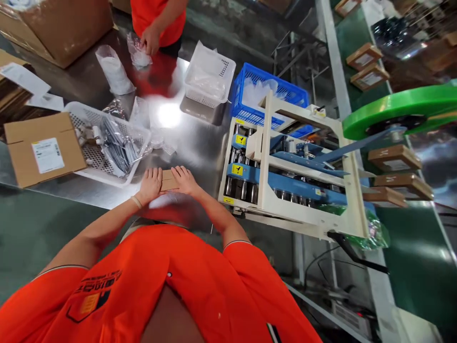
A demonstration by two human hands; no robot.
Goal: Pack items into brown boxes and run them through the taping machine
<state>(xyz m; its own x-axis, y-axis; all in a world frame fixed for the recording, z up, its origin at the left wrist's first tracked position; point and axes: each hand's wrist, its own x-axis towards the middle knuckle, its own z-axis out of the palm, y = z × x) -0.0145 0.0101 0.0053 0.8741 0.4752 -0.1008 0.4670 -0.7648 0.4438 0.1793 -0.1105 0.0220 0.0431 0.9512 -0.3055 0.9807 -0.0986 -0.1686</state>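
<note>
A small brown cardboard box (pixel 169 180) lies on the steel table (pixel 200 157) close to my body. My left hand (pixel 151 184) rests on its left end, with the fingers extended over the top. At the right end, my right hand (pixel 184 180) presses on the box, its fingers stretched out and slightly apart. Both palms cover the ends, so only the middle of the box shows. Left of my hands sits a white perforated basket (pixel 96 174) with bagged grey items (pixel 119 147) in it. A flattened carton with a white label (pixel 26 164) leans over the basket's left side.
A roller machine (pixel 266 181) with a green tape roll (pixel 392 112) stands to the right. Behind are a white basket (pixel 210 78), a blue crate (pixel 246 71), and a person's hand (pixel 151 40) at a plastic bag. Boxes line a green conveyor (pixel 410 247).
</note>
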